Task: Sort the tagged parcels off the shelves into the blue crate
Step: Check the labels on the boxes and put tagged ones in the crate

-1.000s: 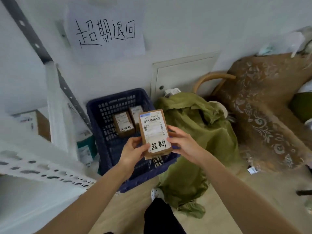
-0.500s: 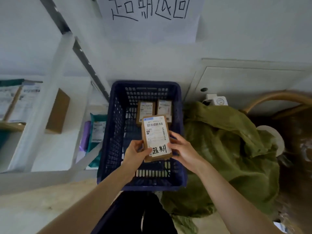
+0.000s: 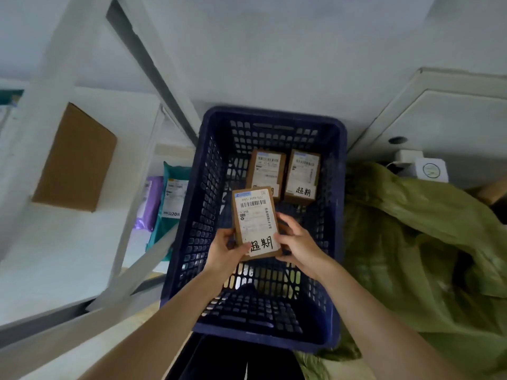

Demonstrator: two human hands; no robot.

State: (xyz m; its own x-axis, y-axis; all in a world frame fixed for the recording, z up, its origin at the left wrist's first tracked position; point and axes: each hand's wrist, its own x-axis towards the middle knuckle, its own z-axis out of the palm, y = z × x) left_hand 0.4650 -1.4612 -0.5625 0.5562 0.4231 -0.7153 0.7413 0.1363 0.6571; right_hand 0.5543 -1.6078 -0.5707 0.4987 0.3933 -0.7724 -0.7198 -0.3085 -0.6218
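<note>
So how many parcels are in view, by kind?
Tagged brown boxes: 3 (held box; left box and right box in the blue crate)
Plain brown box on shelf: 1
Teal bag: 1
Purple bag: 1
Total: 6

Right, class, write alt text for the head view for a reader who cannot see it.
A left hand and right hand hold a tagged brown parcel over a blue crate that holds two similar parcels side by side. White shelves with a box and mailers stand left; green cloth lies right.
</note>
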